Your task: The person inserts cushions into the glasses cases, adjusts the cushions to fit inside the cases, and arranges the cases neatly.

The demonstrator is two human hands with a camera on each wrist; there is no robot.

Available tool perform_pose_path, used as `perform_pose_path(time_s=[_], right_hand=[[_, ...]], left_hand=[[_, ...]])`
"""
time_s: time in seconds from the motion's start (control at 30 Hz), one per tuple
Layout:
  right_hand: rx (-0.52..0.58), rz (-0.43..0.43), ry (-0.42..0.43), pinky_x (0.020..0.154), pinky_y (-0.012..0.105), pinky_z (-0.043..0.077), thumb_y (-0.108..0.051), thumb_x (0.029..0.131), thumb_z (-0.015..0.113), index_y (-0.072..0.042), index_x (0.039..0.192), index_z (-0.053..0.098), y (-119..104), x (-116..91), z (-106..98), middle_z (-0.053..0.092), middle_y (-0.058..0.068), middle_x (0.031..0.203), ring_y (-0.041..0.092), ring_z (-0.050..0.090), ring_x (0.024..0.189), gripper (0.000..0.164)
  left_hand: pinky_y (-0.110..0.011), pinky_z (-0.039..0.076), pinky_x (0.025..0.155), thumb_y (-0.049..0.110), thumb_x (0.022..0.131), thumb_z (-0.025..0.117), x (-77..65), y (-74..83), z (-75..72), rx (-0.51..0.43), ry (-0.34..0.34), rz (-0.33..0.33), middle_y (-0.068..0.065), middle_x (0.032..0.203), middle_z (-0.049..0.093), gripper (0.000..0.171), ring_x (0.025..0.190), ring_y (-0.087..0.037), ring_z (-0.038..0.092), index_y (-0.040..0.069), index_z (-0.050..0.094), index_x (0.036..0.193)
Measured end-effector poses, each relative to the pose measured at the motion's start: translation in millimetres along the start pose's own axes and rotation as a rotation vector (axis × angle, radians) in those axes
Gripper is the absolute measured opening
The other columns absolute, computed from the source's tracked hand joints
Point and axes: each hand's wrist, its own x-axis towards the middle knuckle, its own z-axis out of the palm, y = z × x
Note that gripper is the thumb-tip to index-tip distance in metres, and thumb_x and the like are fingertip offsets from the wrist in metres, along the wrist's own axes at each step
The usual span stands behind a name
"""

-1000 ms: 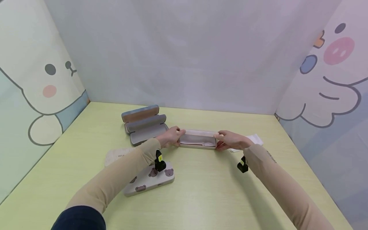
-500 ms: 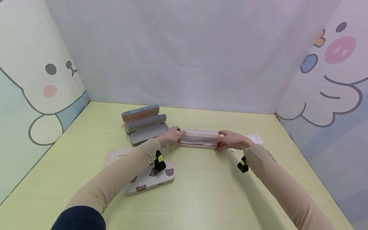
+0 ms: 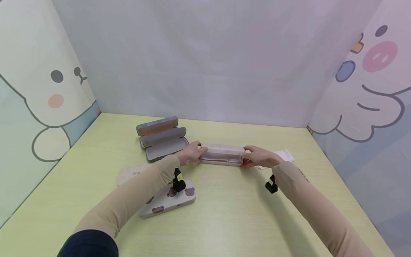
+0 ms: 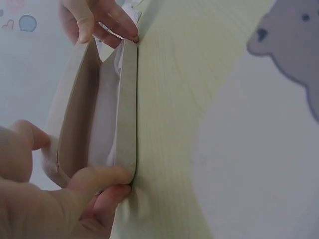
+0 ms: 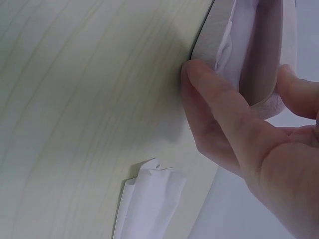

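Observation:
A pale pinkish-beige glasses case (image 3: 222, 147) lies near the middle of the table, hinge at the back and lid part-way down. Inside it is a white cloth (image 4: 105, 112), its folded edge bunched along the front wall. My left hand (image 3: 191, 152) grips the left end, thumb on the lid and fingers at the base. At the opposite end my right hand (image 3: 258, 156) holds the case the same way; in the right wrist view its thumb presses the lid and two fingers rest against the lower shell (image 5: 212, 40).
Left of the case stand an open grey glasses case (image 3: 167, 144) and, behind it, an open one with a blue lid (image 3: 157, 126). A bear-print case (image 3: 173, 204) and a beige lettered case (image 3: 128, 173) lie partly under my left sleeve. Folded white cloth (image 5: 149, 204) lies at right.
The lid of the held glasses case has come down, so its opening looks narrower. Both hands keep their hold at its ends; the other cases stay where they were.

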Motion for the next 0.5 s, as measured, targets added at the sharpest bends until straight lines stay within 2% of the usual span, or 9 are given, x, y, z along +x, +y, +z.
perform_pose_path(time_s=[0.07,0.2,0.33,0.5], right_hand=[[-0.009,0.002,0.002,0.096,0.038,0.051,-0.020,0.104,0.039,0.008,0.148,0.011,-0.6,-0.3,0.0,0.034,0.033,0.142,0.029,0.056,0.116,0.059],[-0.017,0.002,0.007,0.095,0.037,0.052,-0.019,0.104,0.039,0.007,0.147,0.015,-1.0,-0.6,0.5,0.034,0.032,0.142,0.030,0.055,0.118,0.056],[-0.006,-0.002,0.006,0.096,0.038,0.051,-0.017,0.104,0.039,0.008,0.144,0.023,-0.3,0.1,1.7,0.037,0.031,0.138,0.030,0.054,0.117,0.049],[0.002,-0.003,0.023,0.097,0.038,0.050,-0.016,0.104,0.039,0.008,0.144,0.022,0.3,0.4,5.2,0.039,0.032,0.138,0.030,0.052,0.120,0.050]], left_hand=[[-0.031,0.046,0.082,0.029,0.101,0.044,0.2,0.3,-0.3,-0.008,-0.003,0.003,-0.018,0.111,0.056,0.052,0.092,-0.022,0.059,0.000,0.031,0.142],[-0.031,0.047,0.084,0.027,0.100,0.046,0.5,-0.5,-0.7,-0.027,-0.003,0.010,-0.019,0.116,0.055,0.054,0.095,-0.023,0.061,-0.001,0.030,0.143],[-0.032,0.048,0.090,0.026,0.099,0.047,-0.3,-1.4,-0.9,0.001,0.003,0.010,-0.020,0.117,0.058,0.056,0.098,-0.023,0.062,0.000,0.029,0.145],[-0.031,0.047,0.089,0.026,0.098,0.049,-1.6,-2.9,0.3,0.015,0.022,0.009,-0.019,0.125,0.055,0.053,0.103,-0.023,0.057,0.001,0.033,0.143]])
